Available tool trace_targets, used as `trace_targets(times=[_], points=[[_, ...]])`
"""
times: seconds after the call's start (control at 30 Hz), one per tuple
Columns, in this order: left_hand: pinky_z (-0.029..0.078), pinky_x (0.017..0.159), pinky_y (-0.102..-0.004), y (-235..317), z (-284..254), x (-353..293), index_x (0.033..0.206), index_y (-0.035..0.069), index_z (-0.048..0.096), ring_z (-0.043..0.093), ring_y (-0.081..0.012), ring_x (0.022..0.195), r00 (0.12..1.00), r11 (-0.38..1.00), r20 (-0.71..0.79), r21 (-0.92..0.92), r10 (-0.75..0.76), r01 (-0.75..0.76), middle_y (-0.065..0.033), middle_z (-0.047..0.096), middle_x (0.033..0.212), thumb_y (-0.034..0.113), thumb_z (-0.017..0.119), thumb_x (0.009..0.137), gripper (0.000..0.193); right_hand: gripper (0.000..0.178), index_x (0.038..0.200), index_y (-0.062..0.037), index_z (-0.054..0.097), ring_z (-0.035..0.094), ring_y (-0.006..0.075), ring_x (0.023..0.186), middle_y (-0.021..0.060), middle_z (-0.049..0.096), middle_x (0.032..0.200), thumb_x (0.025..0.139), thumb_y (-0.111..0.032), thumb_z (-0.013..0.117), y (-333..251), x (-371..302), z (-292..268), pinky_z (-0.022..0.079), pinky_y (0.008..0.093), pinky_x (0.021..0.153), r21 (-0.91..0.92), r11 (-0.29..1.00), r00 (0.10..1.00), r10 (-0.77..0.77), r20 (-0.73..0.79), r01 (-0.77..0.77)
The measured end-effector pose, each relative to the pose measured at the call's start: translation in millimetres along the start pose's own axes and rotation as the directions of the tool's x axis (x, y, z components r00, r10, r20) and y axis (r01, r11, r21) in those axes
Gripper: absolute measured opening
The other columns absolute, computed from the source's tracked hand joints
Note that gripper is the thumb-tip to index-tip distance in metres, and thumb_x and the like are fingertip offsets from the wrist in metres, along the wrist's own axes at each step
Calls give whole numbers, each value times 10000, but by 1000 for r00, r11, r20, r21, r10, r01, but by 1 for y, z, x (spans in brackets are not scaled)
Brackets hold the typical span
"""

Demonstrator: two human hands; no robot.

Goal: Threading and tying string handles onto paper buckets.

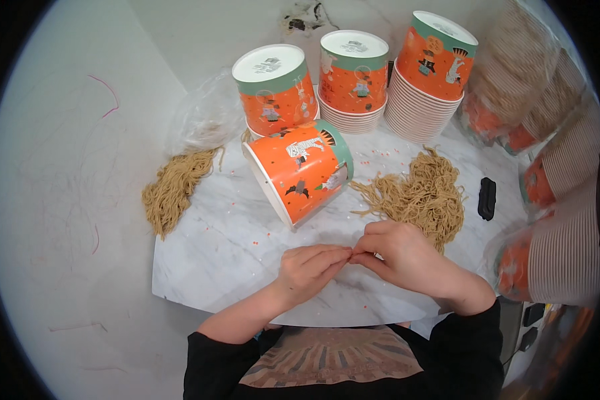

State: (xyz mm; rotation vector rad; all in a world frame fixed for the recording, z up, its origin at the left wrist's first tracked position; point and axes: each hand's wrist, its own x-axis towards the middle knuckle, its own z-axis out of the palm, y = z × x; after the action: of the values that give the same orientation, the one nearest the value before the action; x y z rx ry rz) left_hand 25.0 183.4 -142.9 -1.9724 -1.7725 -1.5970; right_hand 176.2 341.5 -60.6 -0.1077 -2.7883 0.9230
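Over the near part of the table, the fingertips of my left hand [307, 270] and my right hand [397, 257] meet in a pinch. Both are closed, and whatever is between the fingers, if anything, is too small to make out. Just beyond my right hand lies a loose heap of tan yarn strands [430, 197]. An orange paper bucket [297, 167] with a green band and cartoon figures lies tipped on its side beyond my left hand, its white-rimmed mouth turned to the lower left.
Upside-down bucket stacks [357, 83] stand along the back. Another tan yarn bundle [177, 190] hangs over the left table edge beside a clear plastic bag [210, 120]. Bagged bucket stacks [563, 250] crowd the right. A small black object [487, 199] lies on the marbled table [207, 267], among orange specks.
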Motion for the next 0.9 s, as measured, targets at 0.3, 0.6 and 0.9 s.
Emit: trace_targets(times=[0.3, 0.6, 0.9], points=[[481, 516, -288, -6, -21, 9, 884, 115, 771, 647, -170, 633, 993, 966, -115, 258, 38, -7, -8, 692, 799, -10, 802, 680, 241, 285, 950, -62, 680, 687, 361, 802, 148, 707, 876, 1000, -336, 614, 8, -5, -59, 539, 463, 700, -104, 981, 976, 174, 133, -161], [464, 541, -296, -5, -31, 7, 893, 111, 777, 608, -176, 630, 972, 952, -192, 296, 134, -72, -1, 656, 769, -27, 792, 620, 307, 244, 962, 60, 685, 583, 140, 687, 98, 641, 765, 1030, -160, 605, 31, -36, -127, 457, 290, 649, 6, 965, 909, 250, -334, -263], [528, 680, -333, -8, -39, 14, 917, 123, 799, 630, -196, 738, 944, 935, -284, 349, 168, -62, 7, 689, 814, -35, 805, 619, 337, 243, 878, 45, 684, 533, 178, 605, 61, 588, 659, 958, -184, 709, 69, -69, -162, 421, 339, 585, -357, 665, 672, 300, -677, -657]])
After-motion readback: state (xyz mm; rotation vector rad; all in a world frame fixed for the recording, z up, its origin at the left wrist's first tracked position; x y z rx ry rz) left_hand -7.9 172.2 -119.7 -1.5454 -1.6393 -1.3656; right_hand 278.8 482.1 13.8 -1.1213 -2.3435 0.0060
